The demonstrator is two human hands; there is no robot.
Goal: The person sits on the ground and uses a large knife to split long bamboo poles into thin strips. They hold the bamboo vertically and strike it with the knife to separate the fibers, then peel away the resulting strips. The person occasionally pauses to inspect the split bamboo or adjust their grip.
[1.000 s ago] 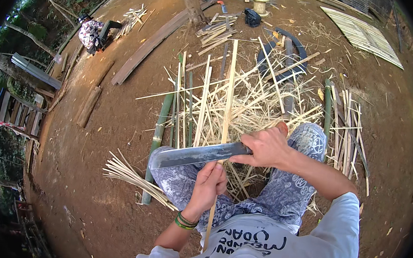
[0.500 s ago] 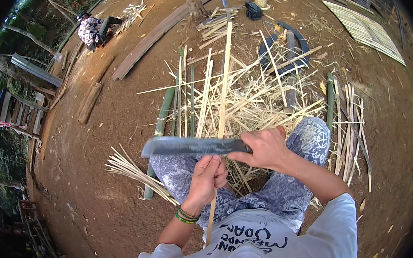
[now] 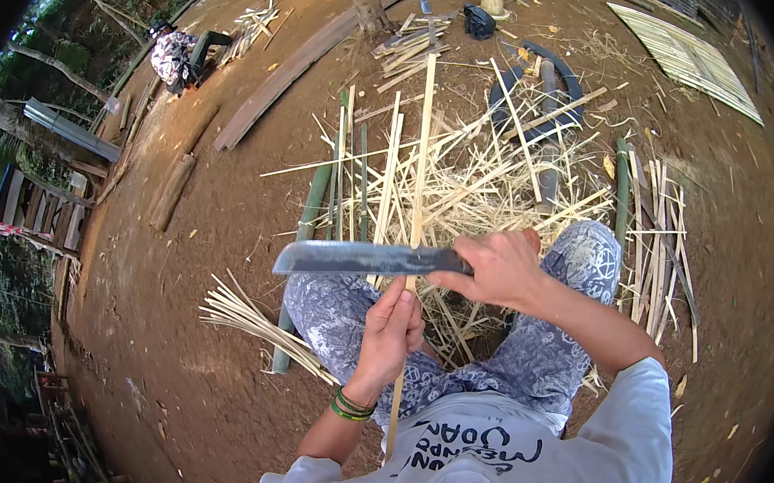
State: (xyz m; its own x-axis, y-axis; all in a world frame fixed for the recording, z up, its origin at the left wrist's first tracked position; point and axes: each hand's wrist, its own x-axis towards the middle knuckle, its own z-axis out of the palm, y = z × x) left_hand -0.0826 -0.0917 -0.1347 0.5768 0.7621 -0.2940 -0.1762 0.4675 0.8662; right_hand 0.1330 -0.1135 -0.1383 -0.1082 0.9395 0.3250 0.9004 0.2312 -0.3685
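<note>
Right hand [image 3: 498,268] clamped on handle of big knife [image 3: 362,259], blade horiz., pointing to person's left. Left hand [image 3: 390,331] closed around thin bamboo strip [image 3: 422,162], held upright over lap, crossing blade. Bamboo splints pile [image 3: 484,181] on dirt ground [image 3: 195,225] ahead of knees.

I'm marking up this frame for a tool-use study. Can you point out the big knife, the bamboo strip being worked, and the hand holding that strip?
big knife [image 3: 358,259], head view, middle of the blade.
bamboo strip [image 3: 423,153], head view, shaft above the blade.
left hand [image 3: 388,329], head view, back of the hand.
</note>
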